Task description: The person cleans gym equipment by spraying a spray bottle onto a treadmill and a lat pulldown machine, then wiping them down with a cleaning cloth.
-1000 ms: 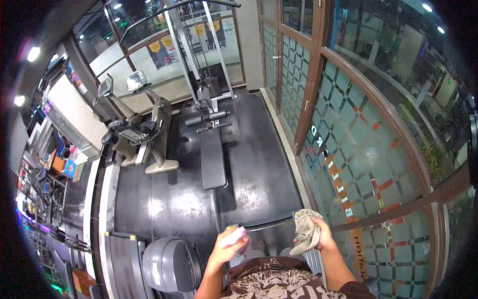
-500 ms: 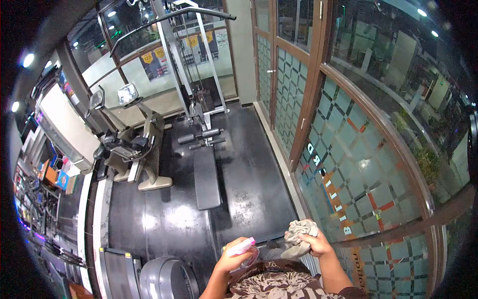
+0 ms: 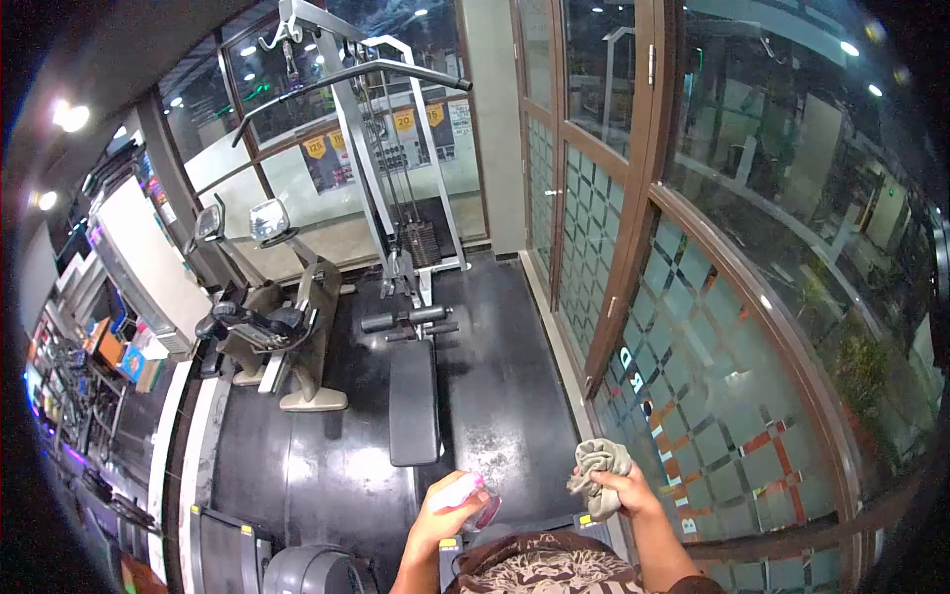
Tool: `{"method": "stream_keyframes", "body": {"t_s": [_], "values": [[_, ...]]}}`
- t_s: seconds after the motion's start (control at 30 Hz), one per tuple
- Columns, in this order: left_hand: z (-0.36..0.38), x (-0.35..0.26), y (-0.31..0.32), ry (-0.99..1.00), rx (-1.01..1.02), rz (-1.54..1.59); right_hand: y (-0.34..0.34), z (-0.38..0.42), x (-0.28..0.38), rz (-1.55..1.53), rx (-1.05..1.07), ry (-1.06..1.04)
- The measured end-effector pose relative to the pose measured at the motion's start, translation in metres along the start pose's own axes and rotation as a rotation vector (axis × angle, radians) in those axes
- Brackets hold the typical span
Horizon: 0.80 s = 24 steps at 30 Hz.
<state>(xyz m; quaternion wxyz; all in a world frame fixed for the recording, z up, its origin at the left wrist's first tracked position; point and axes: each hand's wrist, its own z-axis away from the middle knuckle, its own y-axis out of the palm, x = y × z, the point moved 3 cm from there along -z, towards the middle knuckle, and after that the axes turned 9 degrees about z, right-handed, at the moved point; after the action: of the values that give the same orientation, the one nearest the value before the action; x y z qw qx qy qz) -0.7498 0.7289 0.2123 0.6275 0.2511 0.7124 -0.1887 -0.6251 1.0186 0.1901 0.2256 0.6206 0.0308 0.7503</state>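
Note:
Low in the head view, my left hand (image 3: pixel 446 516) is wrapped round a spray bottle (image 3: pixel 485 509) with a pink and white top and a see-through body. To its right, my right hand (image 3: pixel 629 491) grips a crumpled grey-beige cloth (image 3: pixel 598 469), bunched up above the fingers. The two hands are apart, in front of my patterned shirt (image 3: pixel 554 569). Part of the bottle is hidden behind my left fingers.
A black padded bench (image 3: pixel 414 406) of a cable machine (image 3: pixel 421 243) stands ahead. Exercise bikes (image 3: pixel 312 337) are to its left. Glass panels in brown frames (image 3: pixel 633 218) line the right side. Treadmill parts (image 3: pixel 315 571) lie at the bottom left.
The view has tilted up, so the bench and machines sit lower in the picture. The bottle has shifted a little left, and the cloth hangs lower from my right hand.

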Motion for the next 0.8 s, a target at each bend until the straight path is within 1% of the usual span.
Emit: {"method": "stream_keyframes", "body": {"t_s": [0.03,0.17,0.2,0.27,0.33,0.37,0.43,0.47,0.53,0.6,0.63,0.7,0.77,0.8], "values": [[-0.003,0.001,0.002,-0.009,-0.004,-0.011,-0.003,-0.006,0.001,0.012,-0.008,-0.027],[-0.024,0.012,-0.002,0.061,0.032,0.159,-0.020,-0.031,0.007,0.101,-0.087,-0.109],[-0.030,0.012,-0.004,0.048,0.038,0.180,-0.024,-0.036,0.008,0.130,-0.109,-0.132],[-0.045,0.009,-0.011,0.022,0.054,0.218,-0.031,-0.051,0.011,0.057,-0.108,-0.149],[-0.061,-0.003,-0.022,0.059,0.098,0.117,-0.036,-0.069,0.015,-0.055,-0.086,-0.160],[-0.069,-0.016,-0.028,0.060,0.112,0.067,-0.045,-0.084,0.009,-0.037,-0.101,-0.209],[-0.086,-0.047,-0.040,0.090,0.137,-0.090,-0.042,-0.098,0.023,-0.027,-0.142,-0.246],[-0.094,-0.046,-0.051,0.053,0.118,-0.043,-0.043,-0.106,0.030,-0.015,-0.153,-0.259],[-0.112,-0.067,-0.066,0.232,0.075,-0.314,-0.041,-0.122,0.052,0.029,-0.152,-0.330],[-0.131,-0.058,-0.093,0.317,0.030,-0.278,-0.048,-0.143,0.072,0.123,-0.177,-0.458],[-0.137,-0.064,-0.095,0.312,0.014,-0.037,-0.045,-0.150,0.086,0.123,-0.205,-0.501],[-0.147,-0.066,-0.108,0.379,-0.023,0.080,-0.040,-0.160,0.108,0.133,-0.290,-0.592],[-0.157,-0.046,-0.130,0.436,-0.058,0.200,-0.053,-0.184,0.113,0.169,-0.332,-0.732],[-0.161,-0.030,-0.143,0.476,-0.073,0.216,-0.052,-0.195,0.117,0.213,-0.292,-0.760]]}}
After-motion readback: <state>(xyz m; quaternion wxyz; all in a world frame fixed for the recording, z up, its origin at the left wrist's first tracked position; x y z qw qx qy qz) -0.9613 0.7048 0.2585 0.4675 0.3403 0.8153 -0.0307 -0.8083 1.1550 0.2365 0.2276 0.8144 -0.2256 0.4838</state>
